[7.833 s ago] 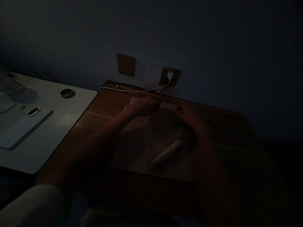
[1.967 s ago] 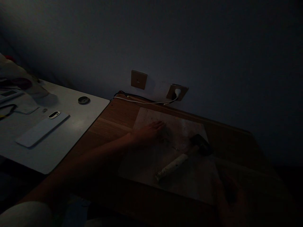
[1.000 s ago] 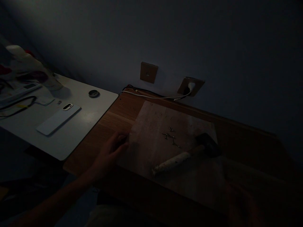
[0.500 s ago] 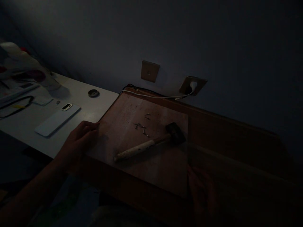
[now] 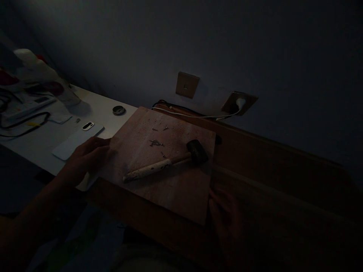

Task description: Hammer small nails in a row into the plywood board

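Note:
A square wooden board (image 5: 181,196) is gripped at its two sides by my hands. My left hand (image 5: 92,153) is closed on the left edge, and my right hand (image 5: 225,207), very dim, holds the right edge near the front corner. Across the board lies a mallet (image 5: 197,152) with a dark head at the right and a pale, worn handle pointing left. Behind the handle several small metal screws or nails (image 5: 155,143) are scattered; the light is too poor to tell which. My fingertips under the board are hidden.
Left of the board, a white table (image 5: 98,104) carries a white phone (image 5: 76,145), a small round tin (image 5: 118,110), a spray bottle (image 5: 61,88) and a black cable (image 5: 36,124). On the wall behind, a plug (image 5: 241,102) with a white cord sits in a socket. Dark wooden furniture (image 5: 278,162) extends right.
Both hands have shifted the board to the left, so it now overlaps the white table's edge. The mallet moved with it, and the small metal pieces slid slightly on its surface.

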Demonstrator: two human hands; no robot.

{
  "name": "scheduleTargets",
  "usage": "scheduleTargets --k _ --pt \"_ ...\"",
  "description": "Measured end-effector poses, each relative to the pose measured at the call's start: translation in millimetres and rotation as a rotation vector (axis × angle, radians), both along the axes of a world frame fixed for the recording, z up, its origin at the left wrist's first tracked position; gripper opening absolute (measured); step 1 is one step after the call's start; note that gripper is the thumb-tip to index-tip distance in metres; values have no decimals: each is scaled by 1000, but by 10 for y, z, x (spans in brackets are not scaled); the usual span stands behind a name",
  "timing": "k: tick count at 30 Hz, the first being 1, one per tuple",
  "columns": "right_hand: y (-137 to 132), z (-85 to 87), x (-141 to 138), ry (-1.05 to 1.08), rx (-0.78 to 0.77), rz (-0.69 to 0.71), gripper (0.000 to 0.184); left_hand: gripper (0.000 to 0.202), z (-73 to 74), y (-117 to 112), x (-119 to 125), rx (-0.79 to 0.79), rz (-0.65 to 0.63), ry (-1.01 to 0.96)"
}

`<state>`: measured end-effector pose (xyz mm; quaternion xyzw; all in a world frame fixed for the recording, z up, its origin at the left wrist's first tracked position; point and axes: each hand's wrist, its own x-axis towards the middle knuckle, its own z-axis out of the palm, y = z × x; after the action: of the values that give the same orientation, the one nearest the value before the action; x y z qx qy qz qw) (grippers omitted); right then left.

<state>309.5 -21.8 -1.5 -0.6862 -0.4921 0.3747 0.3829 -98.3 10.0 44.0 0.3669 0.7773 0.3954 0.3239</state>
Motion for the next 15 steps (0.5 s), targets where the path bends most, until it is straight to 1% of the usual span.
scheduleTargets --k 2,4,7,8,10,12,15 --pt "59 -34 172 -23 -11 -4 58 38 40 -31 125 -14 -25 -6" --pt "108 -29 349 -68 0 -80 62 38 42 -65 261 -9 -78 4" --pt "147 50 642 -186 -22 -199 67 39 -24 -120 477 19 -182 60" --pt "148 83 755 -231 -50 -207 67 39 -52 -142 557 22 -221 75" --pt "132 140 1002 -335 -93 -241 61 40 -102 -196 730 24 -315 77" --pt "90 169 1259 -455 -99 -263 52 41 -135 -257 902 31 -410 54" --pt "-5 178 1566 -591 -17 -220 41 41 -160 -305 1085 53 -531 63"
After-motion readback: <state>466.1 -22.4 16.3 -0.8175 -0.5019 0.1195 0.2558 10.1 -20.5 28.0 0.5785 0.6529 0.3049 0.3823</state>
